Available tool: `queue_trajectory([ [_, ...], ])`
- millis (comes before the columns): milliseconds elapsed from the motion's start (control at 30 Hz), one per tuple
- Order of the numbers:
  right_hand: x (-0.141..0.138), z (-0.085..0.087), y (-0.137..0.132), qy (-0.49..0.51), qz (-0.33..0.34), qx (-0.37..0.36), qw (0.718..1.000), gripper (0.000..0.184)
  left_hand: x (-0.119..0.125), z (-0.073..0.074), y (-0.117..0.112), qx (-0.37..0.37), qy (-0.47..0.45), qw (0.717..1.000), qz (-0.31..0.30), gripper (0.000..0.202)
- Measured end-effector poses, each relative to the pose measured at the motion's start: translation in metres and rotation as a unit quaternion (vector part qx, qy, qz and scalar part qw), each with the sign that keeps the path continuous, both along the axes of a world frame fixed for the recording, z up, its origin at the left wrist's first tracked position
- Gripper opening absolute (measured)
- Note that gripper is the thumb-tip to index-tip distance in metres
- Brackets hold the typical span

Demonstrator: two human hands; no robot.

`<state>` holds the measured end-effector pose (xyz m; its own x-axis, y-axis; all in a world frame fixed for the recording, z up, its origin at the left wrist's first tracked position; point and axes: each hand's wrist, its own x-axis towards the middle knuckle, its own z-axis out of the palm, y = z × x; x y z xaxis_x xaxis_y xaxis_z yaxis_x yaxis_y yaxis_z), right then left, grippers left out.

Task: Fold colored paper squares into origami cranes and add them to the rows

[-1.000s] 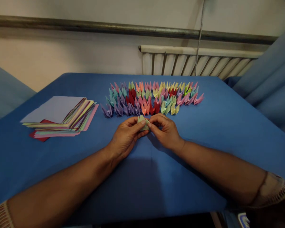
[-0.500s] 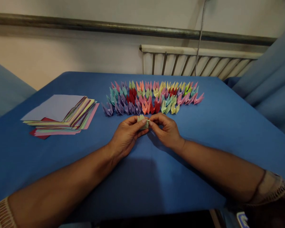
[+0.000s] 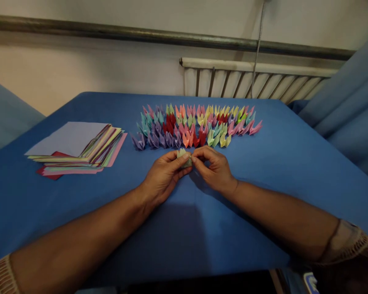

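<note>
Between my hands is a small pale green folded paper crane [image 3: 182, 154], partly covered by my fingers. My left hand [image 3: 163, 174] pinches it from the left, thumb across its front and fingers behind. On its right side, my right hand [image 3: 214, 168] grips a small tip of the same paper between thumb and forefinger. Just beyond my hands stand rows of folded paper cranes [image 3: 187, 139] in purple, red, pink, teal, green and yellow.
To the left lies an uneven stack of coloured paper sheets [image 3: 75, 136], a pale lilac sheet on top. A blue cloth [image 3: 263, 228] covers the table. Behind it are a white radiator [image 3: 221, 63] and a wall pipe [image 3: 141, 33]; a blue curtain [image 3: 352, 98] hangs at the right.
The fingertips of my right hand have shifted slightly at the crane's right tip. Both hands keep hold of the paper, and the view has moved very little.
</note>
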<state>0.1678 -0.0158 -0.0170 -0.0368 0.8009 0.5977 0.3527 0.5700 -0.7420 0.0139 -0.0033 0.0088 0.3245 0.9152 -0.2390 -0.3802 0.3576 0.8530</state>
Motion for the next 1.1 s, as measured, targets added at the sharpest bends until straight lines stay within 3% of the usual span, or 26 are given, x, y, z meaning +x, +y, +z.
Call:
queue_trajectory([
  [567, 0.0009, -0.0019, -0.0016, 0.024, 0.031, -0.039, 0.998, 0.004, 0.0004, 0.0002, -0.0008, 0.001, 0.006, 1.000, 0.011, 0.019],
  [867, 0.0021, -0.0001, -0.0012, -0.018, 0.002, 0.011, 1.000, 0.010, 0.0000, -0.0016, -0.0008, 0.013, 0.023, 1.000, -0.006, 0.019],
  [1100, 0.0020, -0.0036, -0.0017, -0.043, 0.020, 0.002, 0.999, 0.008, 0.0018, -0.0012, 0.0005, 0.046, 0.038, 0.998, -0.007, 0.018],
])
